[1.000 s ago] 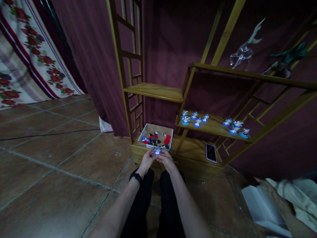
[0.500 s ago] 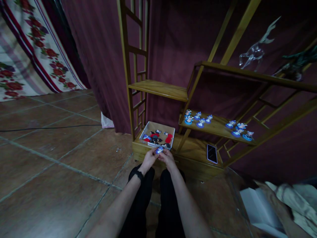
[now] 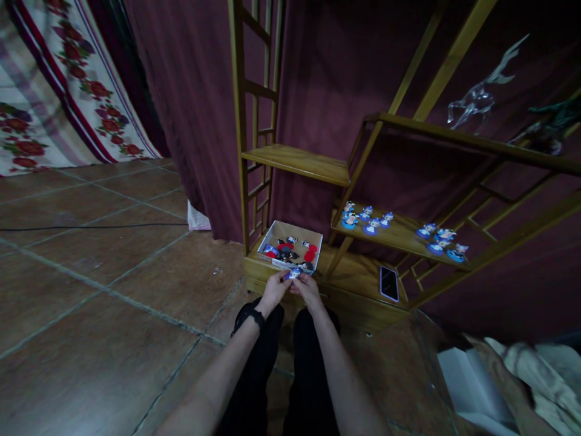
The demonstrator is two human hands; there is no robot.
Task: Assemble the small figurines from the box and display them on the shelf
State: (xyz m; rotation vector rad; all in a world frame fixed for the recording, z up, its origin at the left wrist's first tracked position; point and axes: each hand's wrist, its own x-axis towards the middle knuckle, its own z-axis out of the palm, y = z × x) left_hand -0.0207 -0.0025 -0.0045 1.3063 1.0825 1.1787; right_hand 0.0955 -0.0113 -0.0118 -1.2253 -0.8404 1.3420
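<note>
Both hands meet in front of me above my knees. My left hand (image 3: 275, 287) and my right hand (image 3: 307, 289) pinch one small blue and white figurine (image 3: 293, 274) between their fingertips. Just behind them an open cardboard box (image 3: 313, 232) rests on the lowest board of a wooden shelf unit (image 3: 295, 163); it holds several small red, black and blue pieces. Two groups of similar blue figurines (image 3: 363, 218) stand on the middle shelf board, the second group (image 3: 442, 240) further right.
A dark phone (image 3: 389, 283) lies on the bottom board right of the box. A glass deer (image 3: 482, 91) stands on the upper shelf. Maroon curtain behind, floral cloth (image 3: 54, 103) at left, tiled floor with a cable, crumpled cloth and paper (image 3: 517, 375) at right.
The view has shifted slightly left and down, so the shelf sits further right. Both hands stay together on the small figurine, which has turned a little between the fingers.
</note>
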